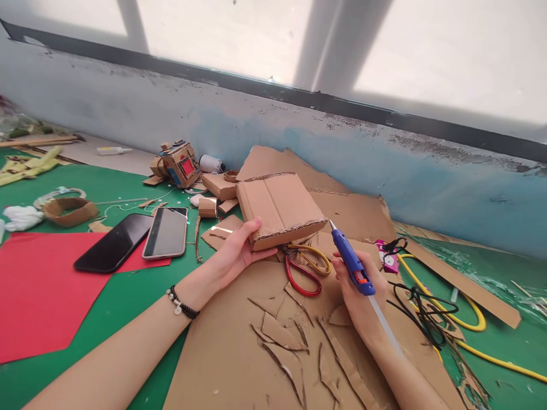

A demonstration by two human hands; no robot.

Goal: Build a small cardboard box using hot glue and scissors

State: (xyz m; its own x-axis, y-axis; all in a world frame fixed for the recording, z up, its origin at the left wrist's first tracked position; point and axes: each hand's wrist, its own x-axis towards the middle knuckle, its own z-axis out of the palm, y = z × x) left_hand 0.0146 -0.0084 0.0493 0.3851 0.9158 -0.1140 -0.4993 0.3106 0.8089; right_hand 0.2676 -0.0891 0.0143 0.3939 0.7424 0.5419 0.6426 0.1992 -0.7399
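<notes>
Loose scraps (pixel 280 333) litter a cardboard sheet (pixel 213 364) on the worktop (pixel 113 307); dripped glue could stick them down. Toward the worktop's right edge, tangled black cord (pixel 421 299) might snag the right hand (pixel 356 302), whose grip wraps a glue gun (pixel 352 259). Its nozzle meets or nearly meets the right corner of a cardboard box (pixel 280 208), mid-worktop above scissors (pixel 299 248). The left hand (pixel 239 250) grips only the box's left end, so nozzle pressure could twist it.

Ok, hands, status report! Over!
Left fingers holding cardboard box. Right fingers gripping blue glue gun, nozzle near box corner. Scissors, cardboard scraps cluttering the space between.
</notes>
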